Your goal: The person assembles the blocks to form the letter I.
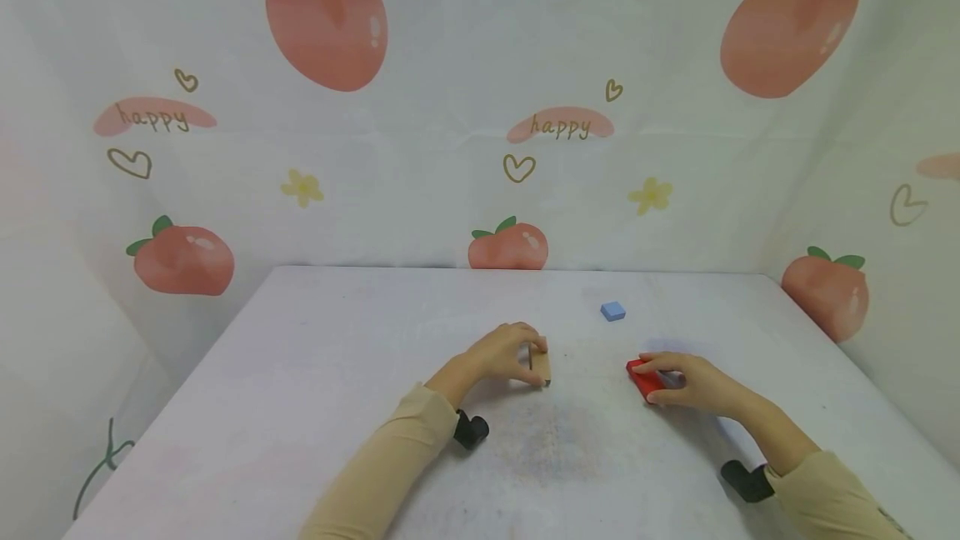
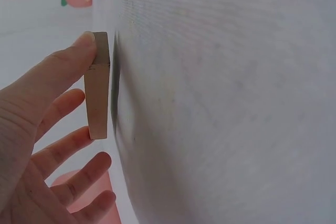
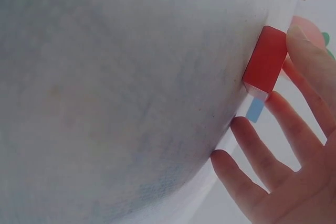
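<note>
My left hand (image 1: pixel 504 352) pinches a flat, plain wooden block (image 1: pixel 540 365) between thumb and fingers, near the middle of the table. In the left wrist view, the wooden block (image 2: pixel 97 98) shows its narrow side, close over the white surface with a thin shadow beside it. To the right, my right hand (image 1: pixel 697 383) holds a red rectangular block (image 1: pixel 645 382) by its ends. The right wrist view shows the thumb at one end of the red block (image 3: pixel 266 59) and a fingertip at the other, while two other fingers spread toward the table.
A small blue block (image 1: pixel 613 312) lies farther back, between and beyond both hands. The white table (image 1: pixel 300 407) ends at a hanging cloth (image 1: pixel 427 148) printed with fruit. Black camera mounts (image 1: pixel 471 430) sit on both wrists.
</note>
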`<state>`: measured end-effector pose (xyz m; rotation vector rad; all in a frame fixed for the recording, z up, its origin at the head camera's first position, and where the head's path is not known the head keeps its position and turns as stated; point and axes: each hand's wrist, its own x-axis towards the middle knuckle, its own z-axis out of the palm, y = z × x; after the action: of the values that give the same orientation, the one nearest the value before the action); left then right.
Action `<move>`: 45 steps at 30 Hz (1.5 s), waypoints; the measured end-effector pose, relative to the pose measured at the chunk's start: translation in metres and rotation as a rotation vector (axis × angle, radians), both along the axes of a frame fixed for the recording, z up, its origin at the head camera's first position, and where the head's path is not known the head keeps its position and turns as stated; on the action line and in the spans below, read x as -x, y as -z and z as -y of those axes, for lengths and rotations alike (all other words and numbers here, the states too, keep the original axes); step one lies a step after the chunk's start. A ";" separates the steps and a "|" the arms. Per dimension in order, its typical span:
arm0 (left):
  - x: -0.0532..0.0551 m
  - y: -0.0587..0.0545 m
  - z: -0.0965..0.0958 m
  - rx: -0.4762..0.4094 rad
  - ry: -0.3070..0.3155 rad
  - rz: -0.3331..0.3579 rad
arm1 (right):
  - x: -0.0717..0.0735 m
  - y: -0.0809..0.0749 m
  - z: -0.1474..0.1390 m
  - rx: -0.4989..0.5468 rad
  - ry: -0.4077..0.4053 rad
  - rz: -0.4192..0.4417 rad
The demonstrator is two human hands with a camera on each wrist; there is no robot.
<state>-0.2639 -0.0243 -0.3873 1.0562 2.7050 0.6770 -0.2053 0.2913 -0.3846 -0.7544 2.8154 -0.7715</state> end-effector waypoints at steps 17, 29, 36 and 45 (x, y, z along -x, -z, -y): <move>0.001 -0.003 -0.007 0.063 -0.039 -0.004 | 0.000 -0.001 0.000 -0.008 -0.003 -0.010; 0.000 -0.002 -0.007 0.063 -0.086 0.044 | -0.001 0.000 0.001 0.008 -0.017 -0.016; 0.000 -0.003 -0.002 0.048 -0.020 -0.045 | -0.002 0.000 0.001 0.011 -0.015 -0.015; -0.002 -0.001 0.003 -0.018 -0.038 -0.039 | -0.002 0.000 0.001 0.009 -0.012 -0.009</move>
<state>-0.2618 -0.0269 -0.3859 1.0347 2.7636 0.6951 -0.2036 0.2903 -0.3842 -0.7768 2.8145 -0.7816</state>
